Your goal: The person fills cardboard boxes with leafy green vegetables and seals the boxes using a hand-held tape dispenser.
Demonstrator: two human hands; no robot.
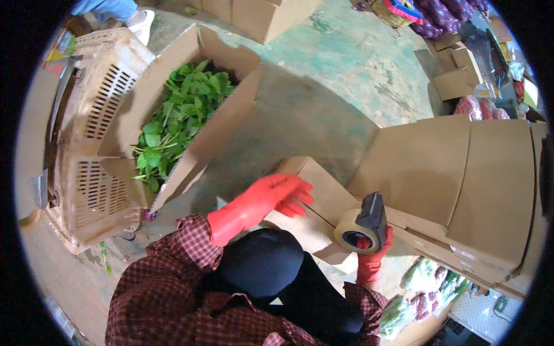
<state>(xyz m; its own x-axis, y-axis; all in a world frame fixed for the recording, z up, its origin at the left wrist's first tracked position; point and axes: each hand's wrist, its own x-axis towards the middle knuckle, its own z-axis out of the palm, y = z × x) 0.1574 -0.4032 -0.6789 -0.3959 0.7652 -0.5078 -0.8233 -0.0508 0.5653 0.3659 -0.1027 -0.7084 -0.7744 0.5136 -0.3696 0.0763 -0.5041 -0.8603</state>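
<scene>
My left hand, in a red rubber glove, is held over a cardboard box on the floor before my knees. Its fingers are a little apart and hold nothing. In my right hand, gloved alike, is a tape dispenser with a wide roll of clear packing tape; some fingers reach into the roll's core. The dispenser is above the right part of the box. To the left stands an open cardboard box holding leafy green herbs.
Dirty white plastic crates stand at the left. Large cardboard boxes are on the right, with bagged vegetables below them. Another carton and purple produce in net bags lie farther off. A person's shoe shows at upper left.
</scene>
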